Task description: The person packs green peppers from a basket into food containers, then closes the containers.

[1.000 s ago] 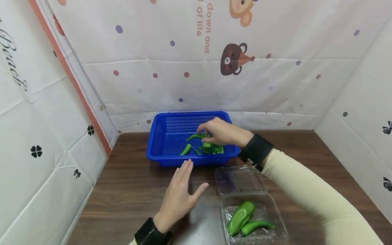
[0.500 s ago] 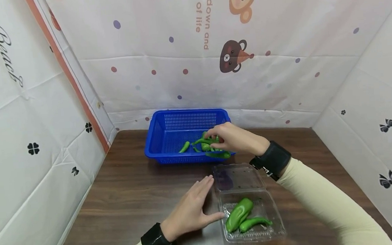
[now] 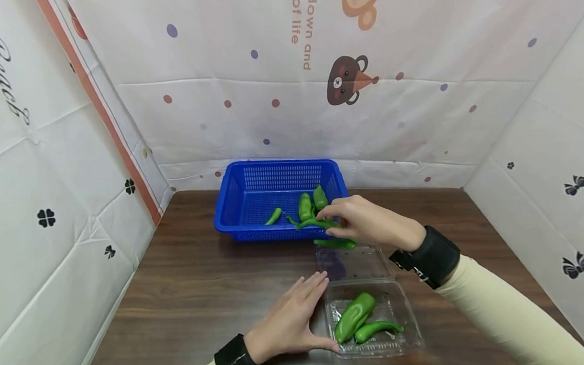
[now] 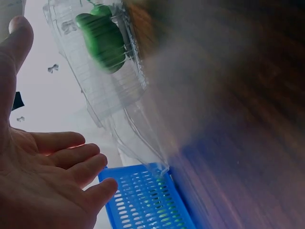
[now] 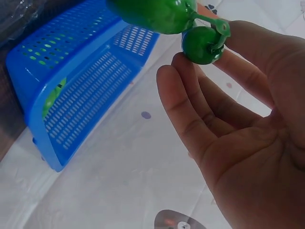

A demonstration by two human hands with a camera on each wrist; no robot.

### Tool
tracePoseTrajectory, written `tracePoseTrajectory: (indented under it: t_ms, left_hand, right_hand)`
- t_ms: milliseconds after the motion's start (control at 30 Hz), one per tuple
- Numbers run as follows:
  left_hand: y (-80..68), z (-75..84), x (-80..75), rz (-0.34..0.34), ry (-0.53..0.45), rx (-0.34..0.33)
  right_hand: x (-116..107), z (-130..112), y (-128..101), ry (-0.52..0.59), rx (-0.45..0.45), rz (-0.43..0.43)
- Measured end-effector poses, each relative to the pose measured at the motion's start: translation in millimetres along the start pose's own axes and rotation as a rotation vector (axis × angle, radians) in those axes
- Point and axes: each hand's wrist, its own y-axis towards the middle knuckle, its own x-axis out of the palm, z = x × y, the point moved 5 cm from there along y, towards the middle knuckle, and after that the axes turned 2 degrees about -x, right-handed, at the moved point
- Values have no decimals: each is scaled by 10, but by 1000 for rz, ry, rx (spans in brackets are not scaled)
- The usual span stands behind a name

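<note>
We record the right hand (image 3: 371,222) at centre frame in the head view, above the near right corner of the blue basket (image 3: 251,179), its fingertips pinched on green peppers (image 3: 320,223); the right wrist view shows two of them (image 5: 181,19) gripped by their stem ends between thumb and fingers. A further pepper (image 3: 334,243) shows just below the hand, and we cannot tell whether it is held. The held peppers lie with their long axis roughly left to right across the frame, tips toward the basket interior. The left hand (image 3: 296,320) lies flat and open, fingers together, on the brown surface (image 3: 193,291) at lower centre, thumb touching the left edge of the clear clamshell tray (image 3: 414,332); it holds nothing. The tray sits directly below the right hand in the frame, toward the person, its open lid (image 3: 353,263) between the hand and the filled half. That half contains one thick pepper (image 3: 353,316) and one slim pepper (image 3: 378,329). The right hand is the one carrying; the left hand is nearer the tray. Loose peppers (image 3: 305,206) remain in the basket. Patterned white sheeting (image 3: 418,100) encloses the scene.
</note>
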Motion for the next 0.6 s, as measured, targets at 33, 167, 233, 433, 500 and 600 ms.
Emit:
tracePoseTrajectory:
  t_ms: [33, 167, 233, 433, 500, 600]
  left_hand:
    - [0, 6, 11, -4, -5, 3]
    - [-12, 26, 42, -1, -14, 23]
    - [-23, 30, 58, 3, -13, 27]
    - [-36, 24, 100, -7, -11, 15]
    - [-35, 24, 110, -13, -12, 10]
    - [-32, 22, 128, -22, -13, 5]
  right_hand:
    - [6, -4, -26, 0, -1, 2]
    - [30, -44, -109, 4, -20, 11]
    - [42, -70, -147, 6, -29, 19]
    - [65, -132, -280, 26, -36, 27]
    - [74, -150, -325, 30, -35, 25]
    - [88, -176, -392, 30, -37, 30]
